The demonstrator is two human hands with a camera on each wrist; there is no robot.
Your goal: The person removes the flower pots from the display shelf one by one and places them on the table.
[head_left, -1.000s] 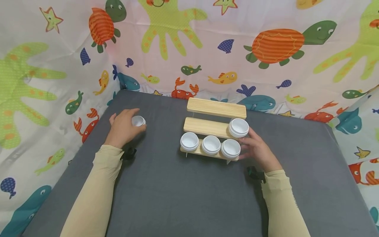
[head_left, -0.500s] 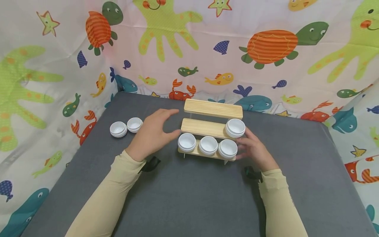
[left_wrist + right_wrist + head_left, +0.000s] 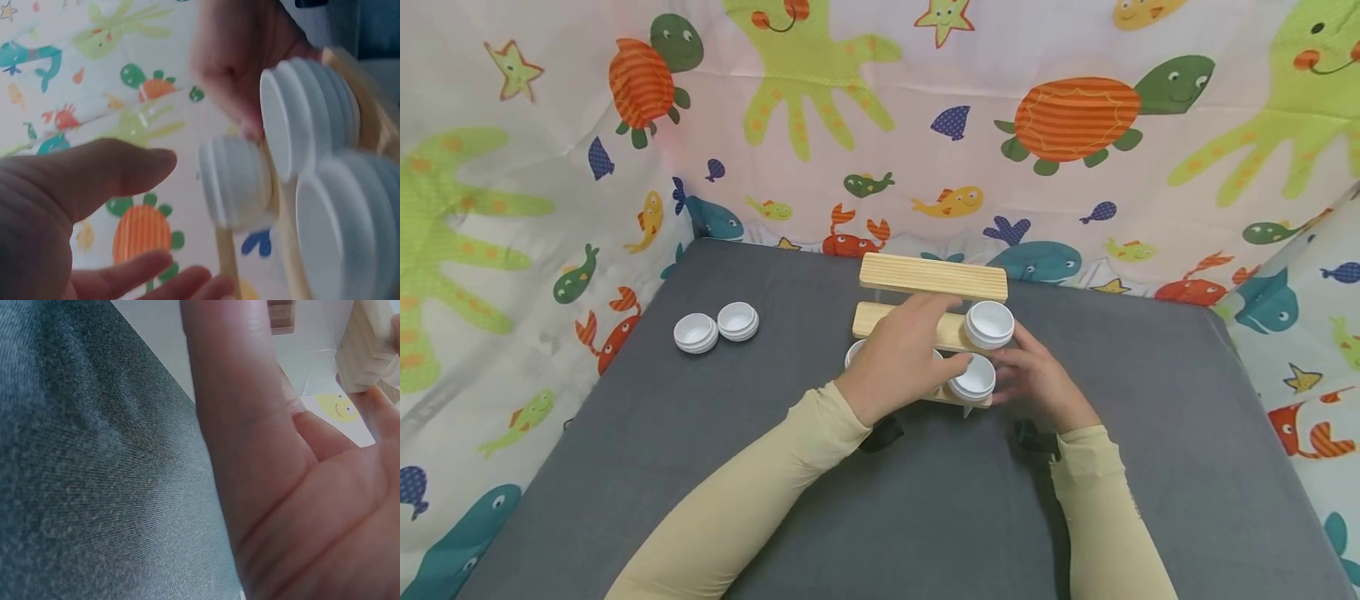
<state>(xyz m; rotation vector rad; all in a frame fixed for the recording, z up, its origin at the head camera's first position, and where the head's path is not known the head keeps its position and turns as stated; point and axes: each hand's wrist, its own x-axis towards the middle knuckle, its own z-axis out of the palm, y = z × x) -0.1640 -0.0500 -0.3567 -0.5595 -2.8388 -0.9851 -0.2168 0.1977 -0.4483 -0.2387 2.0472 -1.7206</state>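
Observation:
A three-tier wooden stand carries small white bowls. One bowl sits at the right end of the middle shelf. Along the front shelf, the rightmost bowl shows well, while the bowls to its left are mostly covered by my left hand. That hand reaches over the stand with thumb and fingers apart; in the left wrist view a gap separates its thumb from the middle-shelf bowl. My right hand holds the stand's right end, fingers at the end of a wooden shelf in the right wrist view.
Two more white bowls stand side by side on the left of the grey table, one nearer the edge and one slightly farther right. A curtain printed with sea animals borders the back and sides.
My left hand has left the bowls at the left and moved right, with nothing in it, over the stand. My right hand stays at the stand's right end. The view has shifted slightly.

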